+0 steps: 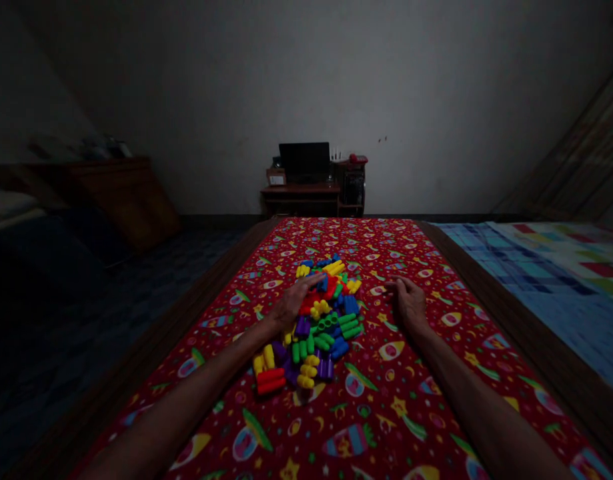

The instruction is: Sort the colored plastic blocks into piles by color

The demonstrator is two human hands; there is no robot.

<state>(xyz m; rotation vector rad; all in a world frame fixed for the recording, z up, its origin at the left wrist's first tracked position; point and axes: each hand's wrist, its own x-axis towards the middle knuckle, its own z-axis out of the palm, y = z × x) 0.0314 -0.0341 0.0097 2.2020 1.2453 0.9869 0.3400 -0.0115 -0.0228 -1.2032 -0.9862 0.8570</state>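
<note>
A loose heap of plastic building blocks in red, yellow, green, blue and purple lies on a red patterned cloth (386,413). My left hand (290,303) reaches over the left side of the heap, its fingers stretched toward a blue block (323,283); whether they touch it I cannot make out. Just below those fingers are red blocks and a yellow block (319,309). A green block (328,323) with round holes lies mid-heap, and a red block (271,381) sits at the near edge. My right hand (410,305) is right of the heap, fingers extended over the cloth, holding nothing.
The cloth covers a long surface with a dark brown border (221,257). Beyond it stands a desk (301,189) with a black monitor (305,160). A wooden cabinet (123,200) is at the left; a blue checked sheet (491,267) spreads at the right.
</note>
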